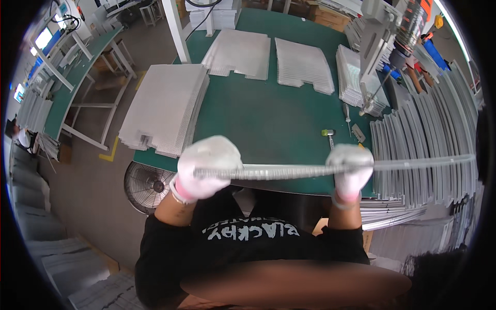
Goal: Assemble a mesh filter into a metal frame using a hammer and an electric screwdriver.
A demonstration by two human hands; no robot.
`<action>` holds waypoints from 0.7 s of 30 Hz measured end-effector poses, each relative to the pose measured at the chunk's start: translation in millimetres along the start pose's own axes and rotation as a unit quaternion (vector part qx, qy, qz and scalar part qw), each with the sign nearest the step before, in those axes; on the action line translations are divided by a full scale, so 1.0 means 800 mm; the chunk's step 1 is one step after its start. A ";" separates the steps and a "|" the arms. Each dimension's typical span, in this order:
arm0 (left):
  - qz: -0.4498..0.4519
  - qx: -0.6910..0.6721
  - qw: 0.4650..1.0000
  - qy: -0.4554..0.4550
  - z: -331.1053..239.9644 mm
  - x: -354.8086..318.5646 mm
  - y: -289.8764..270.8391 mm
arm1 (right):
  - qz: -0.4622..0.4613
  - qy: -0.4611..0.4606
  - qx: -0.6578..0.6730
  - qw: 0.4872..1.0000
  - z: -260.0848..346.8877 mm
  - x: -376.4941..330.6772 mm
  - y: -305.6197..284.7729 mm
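Observation:
Both my hands wear white gloves with pink cuffs. Across my body, above the near edge of the green table (243, 116), runs a long thin grey strip (284, 172) with a ribbed edge. My left hand (211, 155) is closed around its left end. Farther along, my right hand (352, 178) grips it, and the strip reaches on past that hand over the grey frames at the right. Motion blurs both gloves a little, and most fingertips are hidden. A small hammer (328, 133) with a yellow-green head lies just beyond my right hand.
Stacks of white mesh panels stand at the table's left (160, 103), back (240, 51) and back right (304, 59). A screwdriver (347, 116) lies nearby. A power drill (408, 36) hangs at upper right above many upright grey frames (418, 150). A floor fan (147, 188) stands left.

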State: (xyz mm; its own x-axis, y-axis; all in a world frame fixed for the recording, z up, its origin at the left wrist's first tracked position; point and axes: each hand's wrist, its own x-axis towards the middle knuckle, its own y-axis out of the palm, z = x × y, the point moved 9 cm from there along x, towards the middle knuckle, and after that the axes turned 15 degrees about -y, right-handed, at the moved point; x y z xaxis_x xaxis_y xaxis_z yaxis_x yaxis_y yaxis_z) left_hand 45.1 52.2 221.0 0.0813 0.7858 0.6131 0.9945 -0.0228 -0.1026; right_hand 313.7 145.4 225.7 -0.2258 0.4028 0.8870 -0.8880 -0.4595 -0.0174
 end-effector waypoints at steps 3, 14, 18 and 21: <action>0.235 -0.143 0.958 0.086 -0.025 -0.016 0.032 | 0.031 -0.059 -0.026 0.997 0.049 -0.025 0.020; 0.394 0.327 0.842 -0.172 0.182 -0.111 0.053 | 0.309 -0.110 0.079 0.942 0.106 -0.103 0.052; 0.389 0.352 0.832 -0.181 0.195 -0.109 0.028 | 0.309 -0.102 0.081 0.942 0.105 -0.100 0.052; 0.419 0.361 0.807 -0.205 0.217 -0.106 0.026 | 0.272 -0.114 0.061 0.954 0.108 -0.105 0.050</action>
State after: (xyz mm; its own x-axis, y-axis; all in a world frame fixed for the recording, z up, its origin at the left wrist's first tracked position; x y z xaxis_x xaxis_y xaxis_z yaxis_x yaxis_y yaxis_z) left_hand 47.5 92.6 30.7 0.5297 0.8233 -0.2039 0.2910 -0.4022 -0.8681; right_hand 331.9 25.0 189.9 -0.5349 -0.0970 0.8393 -0.6078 -0.6459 -0.4620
